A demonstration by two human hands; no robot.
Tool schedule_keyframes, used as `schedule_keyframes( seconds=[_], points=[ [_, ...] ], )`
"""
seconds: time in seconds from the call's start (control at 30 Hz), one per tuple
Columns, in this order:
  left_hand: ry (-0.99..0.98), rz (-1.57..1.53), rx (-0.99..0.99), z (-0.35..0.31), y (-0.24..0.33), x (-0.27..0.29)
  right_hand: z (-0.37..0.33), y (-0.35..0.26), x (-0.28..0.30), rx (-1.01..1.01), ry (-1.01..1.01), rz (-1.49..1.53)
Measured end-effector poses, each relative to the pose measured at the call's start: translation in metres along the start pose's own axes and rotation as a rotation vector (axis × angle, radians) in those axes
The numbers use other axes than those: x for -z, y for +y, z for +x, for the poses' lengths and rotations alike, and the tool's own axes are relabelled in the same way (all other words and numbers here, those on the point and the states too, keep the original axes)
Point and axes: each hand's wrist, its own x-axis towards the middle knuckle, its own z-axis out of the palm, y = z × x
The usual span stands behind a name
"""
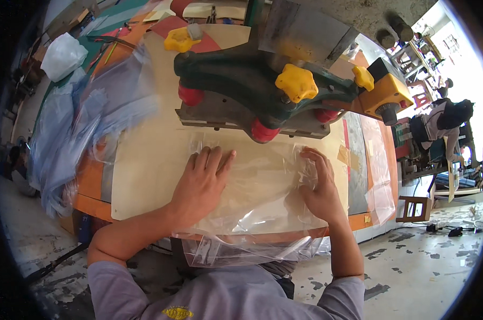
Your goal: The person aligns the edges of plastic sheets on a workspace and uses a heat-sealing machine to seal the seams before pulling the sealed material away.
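A clear plastic sheet (252, 200) lies across the cream board in front of me, its near end hanging over the table edge toward my lap. My left hand (203, 178) rests palm down on its left part, fingers stretched forward and slightly apart. On the sheet's right side is my right hand (322, 184), with fingers bent and thumb held apart from them, touching the crinkled film. Just beyond both hands stands a dark green press head (225, 72) with yellow star knobs, red collars and a flat metal plate under it.
Bluish clear plastic sheets (76, 122) are heaped at the left, beside a white plastic bag (64, 57). A yellow control box (388, 96) sticks out at the press's right. More clear film (377, 170) drapes over the table's right edge. Another person (444, 122) is farther right.
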Motion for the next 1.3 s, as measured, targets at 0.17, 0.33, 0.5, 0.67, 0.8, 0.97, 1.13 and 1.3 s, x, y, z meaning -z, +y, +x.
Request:
schedule_keyframes(
  seconds=[0.17, 0.33, 0.5, 0.67, 0.8, 0.97, 1.13, 1.3],
  points=[
    [-0.019, -0.023, 0.019, -0.002, 0.000, -0.002, -0.004, -0.004, -0.004, -0.121, 0.116, -0.092],
    [0.034, -0.025, 0.020, -0.003, 0.000, -0.008, -0.009, -0.008, -0.006, -0.006, 0.158, -0.320],
    [0.062, 0.016, 0.040, -0.003, 0.001, -0.011, -0.012, 0.002, -0.011, 0.086, 0.146, -0.524],
    [0.048, 0.070, 0.125, -0.003, 0.004, -0.008, -0.016, -0.004, -0.012, 0.127, 0.097, -0.687],
    [0.055, 0.073, 0.143, -0.004, 0.003, -0.009, -0.015, -0.002, -0.015, 0.123, 0.095, -0.644],
    [0.051, 0.063, 0.139, -0.001, 0.001, -0.006, -0.016, -0.002, -0.019, 0.095, 0.103, -0.692],
    [0.020, 0.020, 0.140, -0.002, -0.001, -0.007, -0.014, -0.003, -0.020, 0.077, 0.085, -0.686],
    [0.015, 0.016, 0.156, 0.000, -0.001, -0.006, -0.008, 0.003, -0.017, 0.144, 0.114, -0.652]
  ],
)
